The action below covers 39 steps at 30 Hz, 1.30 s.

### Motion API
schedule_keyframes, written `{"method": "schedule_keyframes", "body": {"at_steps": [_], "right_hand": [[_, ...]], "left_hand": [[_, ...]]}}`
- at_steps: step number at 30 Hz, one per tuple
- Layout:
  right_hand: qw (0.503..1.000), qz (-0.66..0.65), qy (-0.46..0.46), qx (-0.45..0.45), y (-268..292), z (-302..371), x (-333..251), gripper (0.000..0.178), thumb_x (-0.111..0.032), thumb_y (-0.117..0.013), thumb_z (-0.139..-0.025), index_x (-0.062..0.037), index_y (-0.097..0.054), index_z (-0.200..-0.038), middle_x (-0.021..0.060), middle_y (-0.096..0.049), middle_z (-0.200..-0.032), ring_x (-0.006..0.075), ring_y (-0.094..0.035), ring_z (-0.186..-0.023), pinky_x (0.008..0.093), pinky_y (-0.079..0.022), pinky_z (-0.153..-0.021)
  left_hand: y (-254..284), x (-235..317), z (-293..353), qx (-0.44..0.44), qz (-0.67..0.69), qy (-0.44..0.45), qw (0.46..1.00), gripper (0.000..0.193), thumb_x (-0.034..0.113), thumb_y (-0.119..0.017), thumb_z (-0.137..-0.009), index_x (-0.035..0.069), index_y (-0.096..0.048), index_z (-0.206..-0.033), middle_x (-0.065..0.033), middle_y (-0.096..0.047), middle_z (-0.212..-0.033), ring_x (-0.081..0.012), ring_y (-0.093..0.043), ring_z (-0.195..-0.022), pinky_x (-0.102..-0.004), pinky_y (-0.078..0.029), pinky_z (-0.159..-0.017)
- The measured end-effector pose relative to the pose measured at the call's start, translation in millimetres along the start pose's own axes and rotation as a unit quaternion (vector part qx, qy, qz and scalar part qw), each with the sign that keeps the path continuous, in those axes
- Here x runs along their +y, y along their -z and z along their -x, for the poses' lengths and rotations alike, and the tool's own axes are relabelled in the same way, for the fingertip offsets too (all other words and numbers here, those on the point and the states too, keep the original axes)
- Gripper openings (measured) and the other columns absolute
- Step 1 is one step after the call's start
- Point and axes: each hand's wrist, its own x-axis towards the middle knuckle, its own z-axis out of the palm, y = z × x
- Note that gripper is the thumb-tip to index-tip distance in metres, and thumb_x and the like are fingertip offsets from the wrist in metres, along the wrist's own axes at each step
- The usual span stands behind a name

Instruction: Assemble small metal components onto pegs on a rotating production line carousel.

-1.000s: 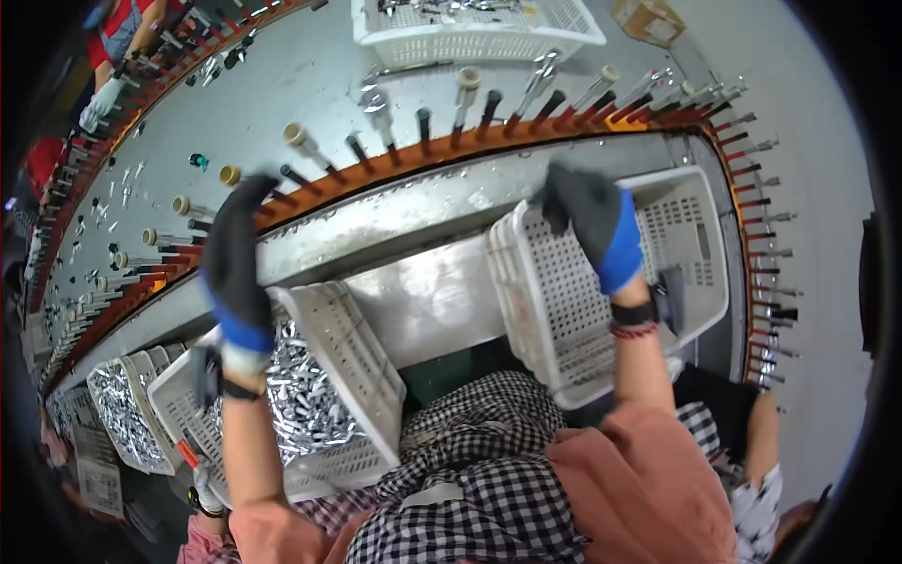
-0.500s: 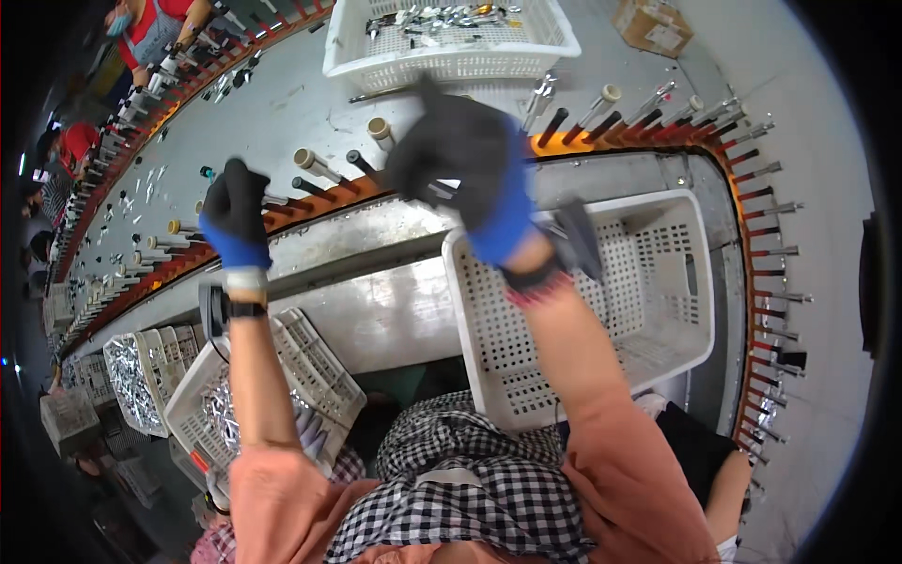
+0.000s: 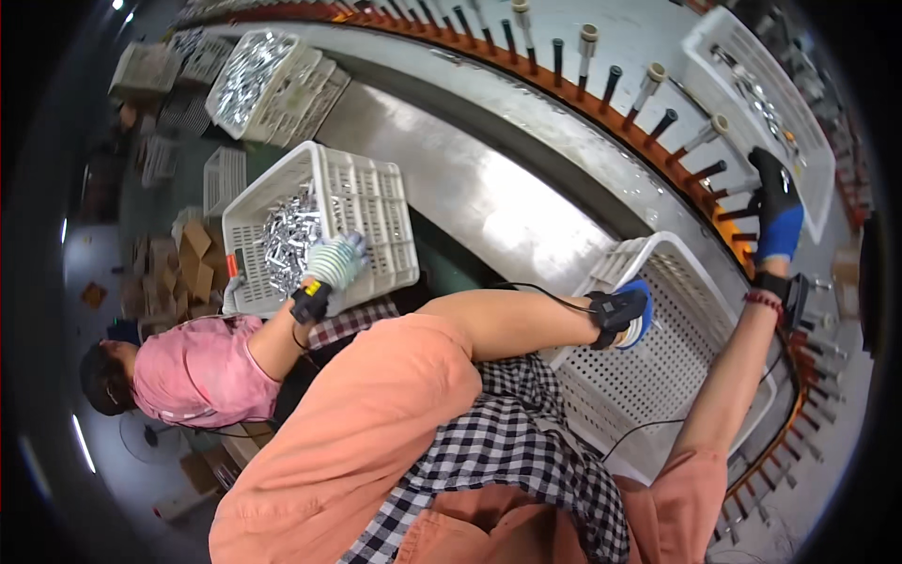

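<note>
I see the left hand (image 3: pixel 644 318) over the white basket (image 3: pixel 697 340) at four o'clock, fingers hidden, so I cannot tell its grip; the right hand (image 3: pixel 776 188), past two, is beside the pegs (image 3: pixel 707 172), grip likewise unclear. The rail (image 3: pixel 615 124) apparently spaces these for reach; the basket's rim (image 3: pixel 669 241) hems the left hand; room opens above the metal ledge (image 3: pixel 507 207) toward its ten.

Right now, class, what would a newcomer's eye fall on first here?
First, the curved orange rail studded with pegs, sweeping across the top and down the right, with the right hand by it. Next, at left, a white basket holding silvery metal parts. The left hand appears over a perforated basket at right.
</note>
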Motion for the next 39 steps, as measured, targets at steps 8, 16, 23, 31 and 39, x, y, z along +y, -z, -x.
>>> {"method": "schedule_keyframes", "body": {"at_steps": [8, 16, 23, 31, 39], "right_hand": [[0.976, -0.016, -0.082, 0.202, 20.7, 52.9, 28.8, 0.040, -0.021, -0.051, -0.109, -0.0129, -0.074, -0.140, -0.0020, -0.074, -0.101, 0.0054, -0.056, -0.076, 0.0236, -0.048, -0.070], [0.977, 0.206, -0.014, 0.048, 53.6, 161.4, 52.0, 0.041, -0.008, -0.065, -0.099, 0.0042, -0.060, -0.138, 0.0155, -0.070, -0.123, 0.0273, -0.066, -0.112, 0.0443, -0.052, -0.100], [0.935, 0.104, -0.122, -0.315, -9.4, 251.5, 14.5, 0.073, -0.030, -0.081, -0.089, -0.0118, -0.055, -0.155, 0.0231, -0.065, -0.145, 0.0400, -0.062, -0.134, 0.0472, -0.052, -0.111], [0.911, -0.113, -0.014, 0.397, 152.9, 140.7, 20.9, 0.041, -0.024, -0.053, -0.113, 0.0057, -0.064, -0.139, 0.0143, -0.072, -0.132, 0.0233, -0.069, -0.120, 0.0380, -0.054, -0.107], [0.984, -0.093, -0.083, 0.127, 108.3, 76.8, -15.1, 0.061, -0.053, -0.063, -0.106, 0.0011, -0.079, -0.083, 0.0037, -0.071, -0.070, 0.0110, -0.064, -0.062, 0.0297, -0.051, -0.060]], "left_hand": [[-241.6, 65.1, -106.7, 0.207, -0.873, 0.433, 0.083, 0.031, 0.034, -0.060, -0.104, 0.012, -0.070, -0.123, -0.0148, -0.068, -0.127, -0.0331, -0.063, -0.120, -0.0484, -0.052, -0.102], [-395.3, 149.7, -62.6, 0.384, -0.861, 0.332, 0.032, 0.021, 0.021, -0.066, -0.087, 0.004, -0.078, -0.086, -0.0268, -0.074, -0.091, -0.0436, -0.073, -0.084, -0.0559, -0.058, -0.078], [-424.8, 138.2, -157.0, 0.213, -0.957, 0.092, 0.175, 0.016, 0.009, -0.071, -0.091, 0.003, -0.077, -0.105, -0.0197, -0.074, -0.096, -0.0420, -0.068, -0.093, -0.0518, -0.053, -0.089], [-379.7, 165.6, -232.8, 0.226, -0.945, 0.234, -0.018, 0.033, 0.033, -0.060, -0.105, 0.009, -0.080, -0.095, -0.0208, -0.075, -0.087, -0.0423, -0.071, -0.085, -0.0529, -0.054, -0.080], [-313.5, 212.6, -217.6, 0.252, -0.905, 0.335, -0.066, 0.076, 0.061, -0.038, -0.109, 0.007, -0.077, -0.075, -0.0224, -0.073, -0.083, -0.0461, -0.070, -0.080, -0.0554, -0.056, -0.076]]}}
